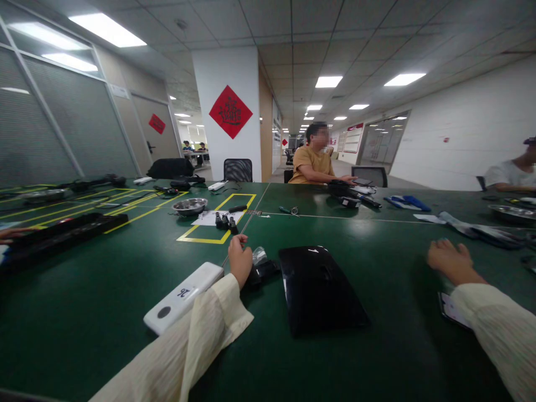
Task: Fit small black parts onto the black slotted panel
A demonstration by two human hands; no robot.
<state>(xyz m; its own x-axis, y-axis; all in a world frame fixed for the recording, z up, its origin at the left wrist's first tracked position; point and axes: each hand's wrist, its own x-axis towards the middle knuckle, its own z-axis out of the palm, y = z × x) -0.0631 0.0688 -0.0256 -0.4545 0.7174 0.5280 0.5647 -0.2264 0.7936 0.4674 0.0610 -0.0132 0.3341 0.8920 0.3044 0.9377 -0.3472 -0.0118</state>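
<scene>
My left hand (240,260) rests on the green table with its fingers loosely curled in, and nothing shows in them. Just right of it lie a small black part (263,272) and a crumpled clear plastic piece (259,255). A white oblong device (184,298) marked 26 is beside my left forearm. Between my hands sits a glossy black curved panel (320,290), touched by neither. Far to the right, my right hand (450,259) is on the table, thumb apart from the fingers, nothing visible in it. Partly under that sleeve is a phone (454,310).
Ahead are several small black parts (226,222) by a yellow tape rectangle (203,241), and a metal bowl (190,206). A long black tray (67,237) lies left, with another person's hand (14,234) by it. A person (312,162) sits opposite. Grey cloth (473,229) lies right.
</scene>
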